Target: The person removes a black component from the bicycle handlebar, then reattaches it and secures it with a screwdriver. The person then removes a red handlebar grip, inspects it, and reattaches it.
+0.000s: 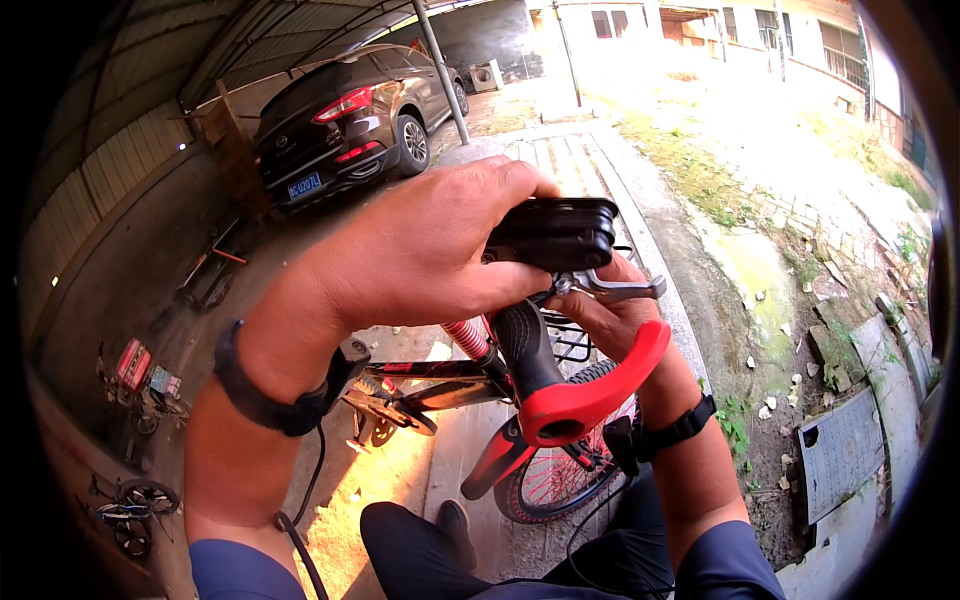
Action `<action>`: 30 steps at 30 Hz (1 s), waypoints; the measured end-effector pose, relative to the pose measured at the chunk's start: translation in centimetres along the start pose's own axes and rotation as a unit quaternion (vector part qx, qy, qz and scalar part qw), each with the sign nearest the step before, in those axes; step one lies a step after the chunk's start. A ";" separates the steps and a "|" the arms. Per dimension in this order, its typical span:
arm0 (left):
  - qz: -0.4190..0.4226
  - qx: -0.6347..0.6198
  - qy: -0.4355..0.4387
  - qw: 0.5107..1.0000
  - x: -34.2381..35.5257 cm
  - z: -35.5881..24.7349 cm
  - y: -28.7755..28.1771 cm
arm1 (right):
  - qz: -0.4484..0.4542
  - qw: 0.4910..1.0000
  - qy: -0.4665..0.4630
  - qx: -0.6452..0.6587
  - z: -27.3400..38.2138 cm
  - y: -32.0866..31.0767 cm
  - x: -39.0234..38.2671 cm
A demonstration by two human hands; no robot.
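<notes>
My left hand is closed on a black folding multi-tool held above a bicycle handlebar. My right hand is just below it, thumb and fingers closed around the base of a silver brake lever, partly hidden by the tool. The handlebar's black grip ends in a red curved bar end in front of my right wrist. Under them are the red-and-black frame and the front wheel with red spokes.
A dark car stands under the metal roof ahead. A red scooter and small bicycle stand at left. Concrete slabs, weeds and leaves border the path on the right; a building stands beyond.
</notes>
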State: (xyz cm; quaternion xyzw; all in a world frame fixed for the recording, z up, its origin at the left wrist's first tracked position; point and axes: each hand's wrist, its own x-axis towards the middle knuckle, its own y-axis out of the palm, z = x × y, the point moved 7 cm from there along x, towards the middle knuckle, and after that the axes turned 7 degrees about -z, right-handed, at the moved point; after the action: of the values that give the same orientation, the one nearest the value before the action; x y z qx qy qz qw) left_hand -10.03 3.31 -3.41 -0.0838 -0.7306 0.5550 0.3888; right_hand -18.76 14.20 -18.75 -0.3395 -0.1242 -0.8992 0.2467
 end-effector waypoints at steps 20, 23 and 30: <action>-0.274 -0.363 -0.226 0.861 -1.3 3.9 4.6 | -0.012 0.995 -0.093 0.025 0.0 0.2 0.1; -0.320 -0.414 -0.208 0.826 -1.0 3.7 5.0 | -0.014 0.996 -0.071 0.054 -0.3 0.2 0.1; -0.279 -0.476 -0.218 0.805 -1.8 3.4 4.6 | -0.015 0.996 -0.087 0.027 -0.2 0.2 0.2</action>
State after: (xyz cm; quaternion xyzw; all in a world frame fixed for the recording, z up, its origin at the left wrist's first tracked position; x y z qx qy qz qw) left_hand -12.46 1.45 -8.61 0.0719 -0.9605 0.0092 0.2687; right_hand -18.92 13.92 -18.76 -0.4077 -0.1743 -0.8663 0.2299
